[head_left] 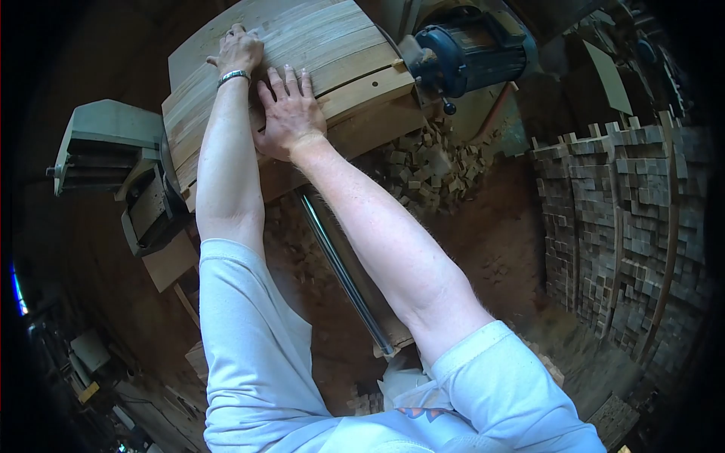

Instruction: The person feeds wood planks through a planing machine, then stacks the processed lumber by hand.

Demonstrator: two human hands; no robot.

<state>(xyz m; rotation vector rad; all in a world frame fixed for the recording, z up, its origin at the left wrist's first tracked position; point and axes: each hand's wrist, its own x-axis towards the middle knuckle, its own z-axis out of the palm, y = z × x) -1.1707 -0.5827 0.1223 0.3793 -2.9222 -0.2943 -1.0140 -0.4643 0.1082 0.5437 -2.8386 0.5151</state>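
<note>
My left hand [239, 51], with a metal band at the wrist, reaches to the far part of a surface of pale wooden strips [332, 38] laid side by side. Its fingers are spread and partly bent, touching the wood, and I see nothing held in them. Nearer to me, my right hand [291, 112] lies flat with fingers apart on the strips, close to a dark gap in front of the near wooden bar [370, 87]. The underside of both palms is hidden.
A blue motor [476, 57] sits right of the strips, a grey machine housing [98, 147] left. Small wood offcuts [423, 170] lie heaped below. A metal rail [343, 275] runs toward me. Stacked wood blocks [642, 219] stand at right.
</note>
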